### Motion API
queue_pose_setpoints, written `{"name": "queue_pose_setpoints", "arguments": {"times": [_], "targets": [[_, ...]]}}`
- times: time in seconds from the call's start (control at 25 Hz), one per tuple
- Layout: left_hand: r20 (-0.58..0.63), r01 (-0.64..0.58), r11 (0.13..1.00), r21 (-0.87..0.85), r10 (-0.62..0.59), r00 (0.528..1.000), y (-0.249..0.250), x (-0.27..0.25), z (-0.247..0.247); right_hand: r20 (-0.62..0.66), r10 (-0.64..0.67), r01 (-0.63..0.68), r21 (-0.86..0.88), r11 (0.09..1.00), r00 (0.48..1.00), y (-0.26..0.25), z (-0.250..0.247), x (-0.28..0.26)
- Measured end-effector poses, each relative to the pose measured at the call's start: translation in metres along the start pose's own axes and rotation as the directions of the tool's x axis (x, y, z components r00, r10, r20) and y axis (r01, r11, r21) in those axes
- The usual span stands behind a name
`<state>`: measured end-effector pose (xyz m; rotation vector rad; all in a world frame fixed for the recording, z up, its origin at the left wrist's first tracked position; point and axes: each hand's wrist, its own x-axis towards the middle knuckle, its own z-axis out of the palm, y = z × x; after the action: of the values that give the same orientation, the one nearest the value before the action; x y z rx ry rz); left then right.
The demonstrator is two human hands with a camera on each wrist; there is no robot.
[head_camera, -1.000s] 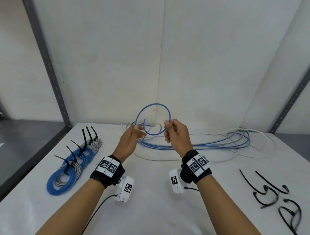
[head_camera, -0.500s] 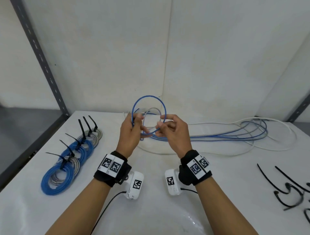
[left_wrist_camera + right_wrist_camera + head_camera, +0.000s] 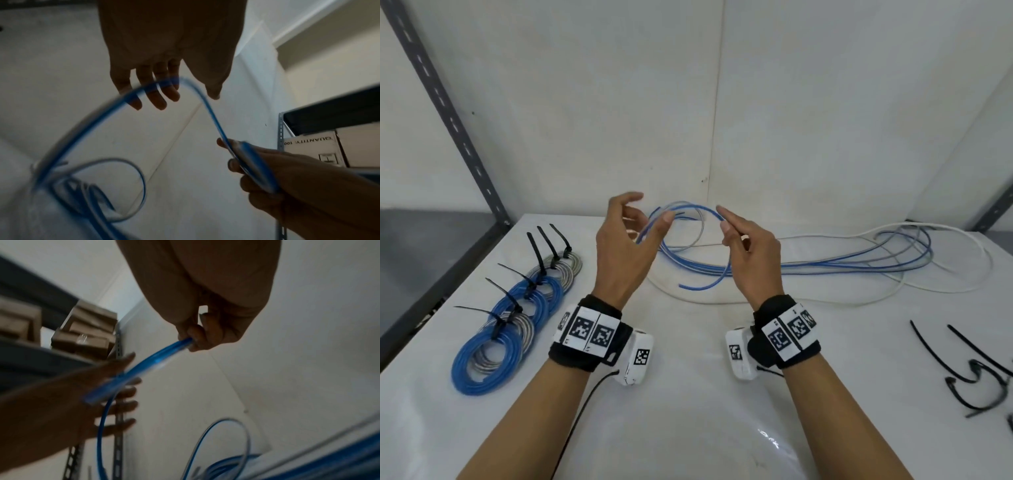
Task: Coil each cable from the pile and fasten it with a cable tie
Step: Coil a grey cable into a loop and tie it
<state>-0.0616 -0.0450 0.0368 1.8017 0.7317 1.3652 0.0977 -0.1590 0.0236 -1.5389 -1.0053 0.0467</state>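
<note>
A blue cable [image 3: 698, 206] arches between my raised hands over the back of the white table [image 3: 688, 428]. My right hand [image 3: 722, 217] pinches it between thumb and forefinger, which the right wrist view confirms at the blue cable [image 3: 152, 360]. My left hand [image 3: 652, 208] is spread, fingers straight, with the cable running past them but not gripped; in the left wrist view the blue cable [image 3: 213, 120] blurs across the left hand [image 3: 185, 97]. One loose end of the cable lies on the table [image 3: 688, 286].
A pile of blue, grey and white cables [image 3: 859, 263] stretches along the back right. Several coiled, tied cables [image 3: 493, 346] lie in a row on the left. Loose black cable ties [image 3: 969, 373] lie at the right edge. Grey shelf posts [image 3: 448, 113] flank the table.
My left hand has let go of the small blue loop and opened. The loop has sprung wider, and only my right hand still holds the cable.
</note>
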Motion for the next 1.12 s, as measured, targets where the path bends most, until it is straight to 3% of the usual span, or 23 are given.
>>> {"name": "queue_pose_setpoints", "arguments": {"times": [0.12, 0.2, 0.36, 0.48, 0.56, 0.64, 0.88, 1.0, 1.12], "targets": [[0.123, -0.110, 0.988, 0.112, 0.096, 0.988, -0.004, 0.005, -0.002, -0.023, 0.045, -0.045, 0.007, 0.999, 0.999, 0.000, -0.007, 0.001], [0.228, -0.124, 0.978, 0.165, 0.084, 0.970, -0.006, 0.003, -0.001, -0.035, 0.095, -0.093, 0.066, 0.993, 0.995, 0.000, -0.009, 0.003], [0.296, -0.141, 0.978, 0.153, 0.091, 0.951, -0.006, 0.006, -0.005, -0.024, 0.137, -0.130, 0.198, 0.972, 0.990, -0.005, -0.012, 0.008], [0.299, 0.077, 0.997, 0.014, -0.078, 0.951, -0.001, 0.006, -0.007, -0.053, 0.141, -0.118, 0.311, 0.943, 0.989, -0.009, -0.014, 0.009], [0.322, 0.247, 0.961, -0.128, -0.195, 0.926, 0.005, 0.002, -0.005, -0.096, 0.157, -0.112, 0.368, 0.923, 0.983, -0.011, -0.010, 0.008], [0.337, 0.337, 0.905, -0.260, -0.242, 0.910, 0.012, 0.000, -0.003, -0.103, 0.169, -0.116, 0.392, 0.913, 0.980, -0.014, -0.005, 0.004], [0.377, 0.483, 0.753, -0.447, -0.331, 0.865, 0.021, -0.004, -0.003, -0.056, 0.166, -0.123, 0.453, 0.883, 0.985, -0.020, 0.000, 0.000], [0.428, 0.520, 0.749, -0.411, -0.345, 0.835, 0.019, -0.006, -0.002, -0.078, 0.184, -0.128, 0.462, 0.877, 0.980, -0.018, -0.001, -0.002], [0.428, 0.507, 0.761, -0.404, -0.332, 0.840, 0.022, -0.005, -0.003, -0.080, 0.215, -0.153, 0.474, 0.867, 0.973, -0.015, 0.002, -0.003]]}}
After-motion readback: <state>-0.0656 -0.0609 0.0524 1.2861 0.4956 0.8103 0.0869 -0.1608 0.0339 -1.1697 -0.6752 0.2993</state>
